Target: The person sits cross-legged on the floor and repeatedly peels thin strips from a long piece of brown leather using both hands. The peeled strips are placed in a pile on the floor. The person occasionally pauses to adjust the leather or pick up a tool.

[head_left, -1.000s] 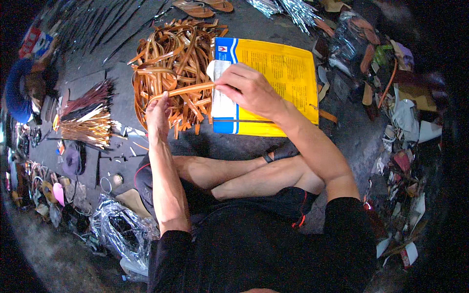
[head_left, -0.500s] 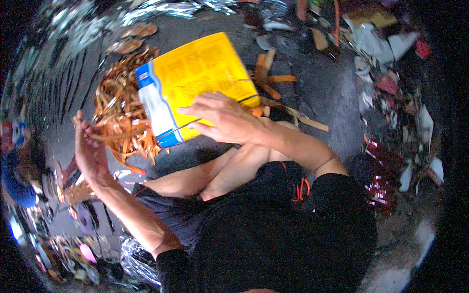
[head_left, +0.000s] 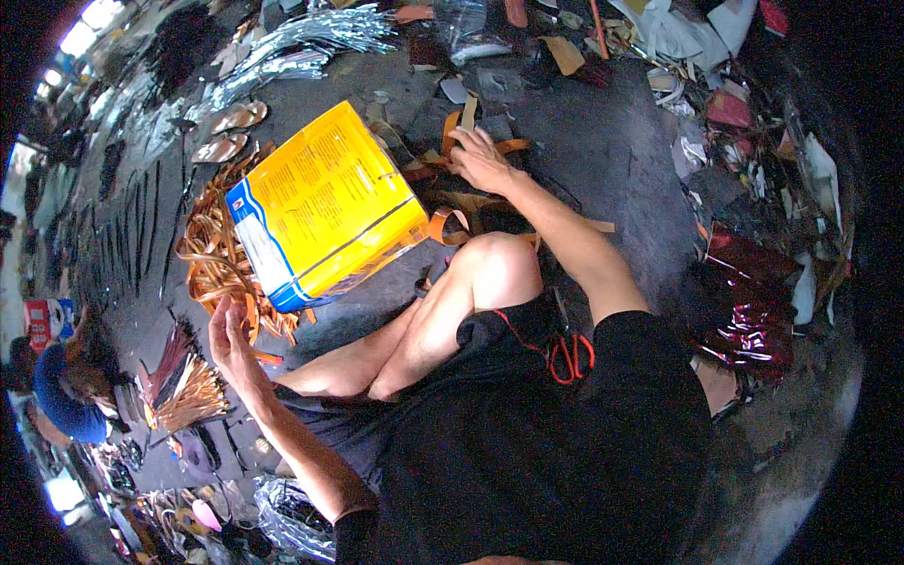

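Observation:
A large yellow tin or box (head_left: 315,188) with a blue and white side stands tilted in front of my crossed legs. One dark thin line runs along its near edge. My left hand (head_left: 235,347) is at the near end of a heap of glossy brown strips (head_left: 212,235), fingers raised and slightly apart, with no strip plainly in them. Beyond the box's right side, my right hand (head_left: 485,165) reaches out to orange-brown strips (head_left: 450,132). Its fingers are apart and bent over them; whether the tips touch is hard to see. A curled orange strip (head_left: 450,226) lies near my knee.
A pair of sandals (head_left: 221,148) lies beyond the heap. Dark strips (head_left: 141,231) line the floor at left, near a bundle of tan strips (head_left: 191,395). Another person in a blue top (head_left: 71,395) is at far left. Shiny dark red sheets (head_left: 749,306) and scraps lie at right.
My right hand has left the box's face and moved away to the orange strips. My left hand has dropped nearer to me and let go of a brown strip. The box appears shifted left.

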Demonstrator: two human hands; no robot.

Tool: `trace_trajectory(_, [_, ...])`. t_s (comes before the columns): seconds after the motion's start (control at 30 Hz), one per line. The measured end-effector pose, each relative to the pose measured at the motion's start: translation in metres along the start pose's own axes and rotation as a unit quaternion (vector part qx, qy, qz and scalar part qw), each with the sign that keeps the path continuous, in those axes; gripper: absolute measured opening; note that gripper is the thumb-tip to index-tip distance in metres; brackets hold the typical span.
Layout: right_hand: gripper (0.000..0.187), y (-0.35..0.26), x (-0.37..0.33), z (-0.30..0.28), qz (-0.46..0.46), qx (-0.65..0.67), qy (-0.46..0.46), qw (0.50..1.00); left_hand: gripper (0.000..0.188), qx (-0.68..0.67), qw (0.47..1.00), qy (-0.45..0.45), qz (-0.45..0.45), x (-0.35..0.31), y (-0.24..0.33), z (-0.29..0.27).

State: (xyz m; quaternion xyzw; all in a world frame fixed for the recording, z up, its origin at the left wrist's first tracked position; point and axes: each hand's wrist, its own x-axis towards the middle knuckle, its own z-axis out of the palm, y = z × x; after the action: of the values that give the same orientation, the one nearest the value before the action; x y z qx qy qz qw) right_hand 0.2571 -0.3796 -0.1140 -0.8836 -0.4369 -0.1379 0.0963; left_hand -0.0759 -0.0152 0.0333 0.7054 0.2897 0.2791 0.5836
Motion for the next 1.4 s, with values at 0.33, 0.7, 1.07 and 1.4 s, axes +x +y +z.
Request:
trace_trajectory(0.33, [0.016,-0.047,0.053,-0.212,0.158,0.369,0.115,0.909,0.026,-0.019,0.98,-0.193,0.053,-0.027,0.078,0.09])
trace_trajectory(0.7, [0.014,-0.131,0.056,-0.307,0.026,0.335,-0.209,0.918,0.035,0.013,0.874,-0.484,0.048,-0.024,0.102,0.127])
trace_trajectory(1.07, [0.019,-0.075,0.048,-0.246,0.154,0.372,-0.245,0.882,0.021,0.053,0.955,-0.288,-0.052,0.035,0.047,-0.007])
trace_trajectory(1.4, [0.019,-0.129,0.119,-0.17,0.033,0.252,-0.036,0.966,0.02,-0.023,0.989,-0.125,-0.076,0.053,-0.002,0.019])
